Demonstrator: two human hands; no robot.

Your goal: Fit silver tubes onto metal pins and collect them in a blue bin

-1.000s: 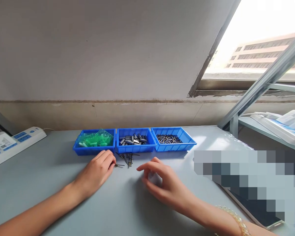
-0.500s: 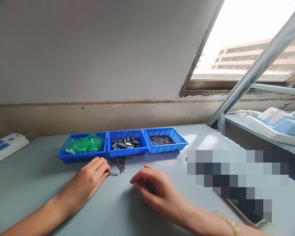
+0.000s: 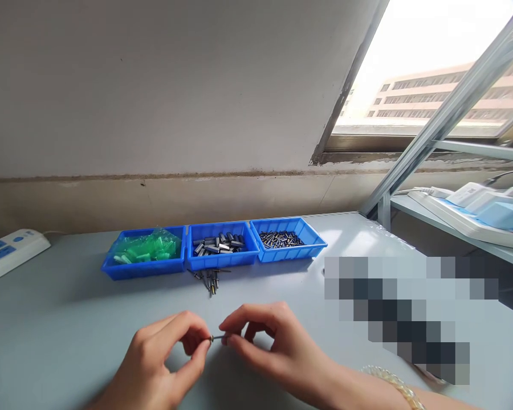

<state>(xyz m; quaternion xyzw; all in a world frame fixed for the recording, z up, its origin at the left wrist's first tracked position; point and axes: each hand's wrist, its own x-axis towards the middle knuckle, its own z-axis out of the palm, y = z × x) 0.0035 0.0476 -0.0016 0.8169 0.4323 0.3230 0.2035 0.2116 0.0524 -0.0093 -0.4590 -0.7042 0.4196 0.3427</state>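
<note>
A thin metal rod with a wider collar at its left end (image 3: 216, 337) spans the small gap between my hands, above the grey tabletop. My left hand (image 3: 166, 353) is closed in a pinch on the collar end. From the other side, my right hand (image 3: 273, 341) pinches the rod's right end between thumb and index finger; its tip is hidden. Beyond them lies a loose pile of similar slim metal pieces (image 3: 211, 280), in front of the middle blue tray (image 3: 222, 262).
The left blue tray (image 3: 143, 270) holds green pieces in a clear bag (image 3: 147, 248). Metal sleeves (image 3: 218, 245) fill the middle tray, thin dark pins (image 3: 281, 239) the right one. Power strips (image 3: 12, 253) stand left and on the right shelf. A pixelated area covers the table's right.
My left hand has left the spot beside the pile and come nearer with the rod. My right hand has shifted slightly left and closed on the rod's other end.
</note>
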